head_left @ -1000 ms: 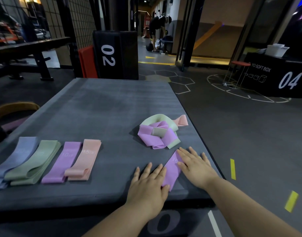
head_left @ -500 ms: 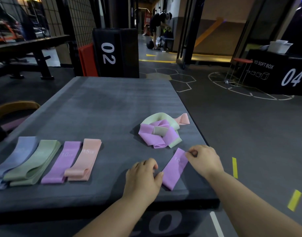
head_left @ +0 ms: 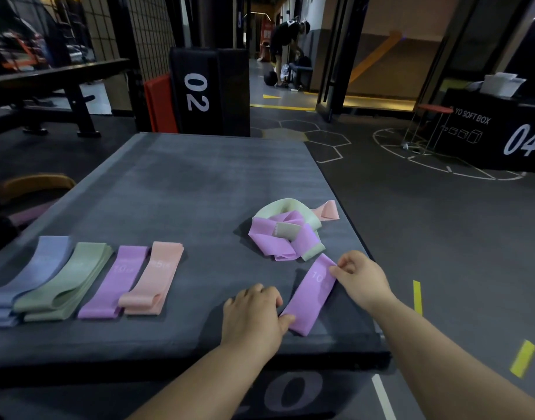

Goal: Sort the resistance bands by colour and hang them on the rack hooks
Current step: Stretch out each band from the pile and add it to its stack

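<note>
A flattened purple band (head_left: 313, 297) lies near the front right corner of the grey padded box (head_left: 175, 189). My left hand (head_left: 254, 316) pinches its near end; my right hand (head_left: 361, 278) pinches its far end. Just beyond sits a tangled heap of purple, pale green and peach bands (head_left: 285, 234). At the left, sorted bands lie side by side: blue (head_left: 33, 274), green (head_left: 69, 280), purple (head_left: 117, 280) and peach (head_left: 154, 277). No rack or hooks are in view.
A black box marked 02 (head_left: 208, 89) stands past the far edge, red mats (head_left: 158, 104) beside it. A box marked 04 (head_left: 499, 131) and a red stool (head_left: 432, 125) stand at right. A person (head_left: 285, 47) bends over in the far corridor. A bench (head_left: 48, 89) is at left.
Both hands went from lying flat on the purple band to curling and pinching its two ends. The band now lies flattened and uncovered between them.
</note>
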{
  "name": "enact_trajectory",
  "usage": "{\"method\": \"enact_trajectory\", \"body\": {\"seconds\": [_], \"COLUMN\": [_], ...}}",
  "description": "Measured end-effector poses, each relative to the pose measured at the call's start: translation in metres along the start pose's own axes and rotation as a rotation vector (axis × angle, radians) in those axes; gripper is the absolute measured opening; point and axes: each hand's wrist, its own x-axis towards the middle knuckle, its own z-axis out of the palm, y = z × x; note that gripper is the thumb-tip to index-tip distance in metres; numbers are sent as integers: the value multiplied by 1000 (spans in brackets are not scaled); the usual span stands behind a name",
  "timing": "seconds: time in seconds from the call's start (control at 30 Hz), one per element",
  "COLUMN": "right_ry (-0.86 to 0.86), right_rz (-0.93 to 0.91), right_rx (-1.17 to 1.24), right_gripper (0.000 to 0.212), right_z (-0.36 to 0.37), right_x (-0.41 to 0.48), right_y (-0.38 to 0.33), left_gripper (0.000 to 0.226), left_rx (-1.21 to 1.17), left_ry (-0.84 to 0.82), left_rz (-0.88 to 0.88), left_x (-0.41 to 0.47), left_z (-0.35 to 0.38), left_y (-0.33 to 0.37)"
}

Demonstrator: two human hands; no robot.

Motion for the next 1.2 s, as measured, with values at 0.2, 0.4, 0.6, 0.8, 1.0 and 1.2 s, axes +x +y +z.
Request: {"method": "enact_trajectory", "body": {"seconds": [0.2,0.4,0.6,0.8,1.0,1.2], "right_ry": [-1,44,60,47,-31,-121], "right_rz": [29,29,-12,-7,19,75], "right_rx": [123,218,366,394,544,600], "right_gripper": [14,16,16,13,8,9], "right_z": [1,5,6,6,8,22], "right_x": [0,-2,-5,-8,-11,-14], "right_y": [-1,-5,-14,-19,-30,-58], "left_gripper": [27,30,43,25,16,14], "left_rx": [-21,-21,3,-62,-403,-642], "left_ry": [-21,-35,-71,-82,-203,-232], "left_rz": [10,21,71,51,-77,-172], "left_x": [1,4,6,5,0,-12], "left_z": [-1,0,6,3,-12,-33], "left_y": [-2,-4,-6,-7,-17,-42]}}
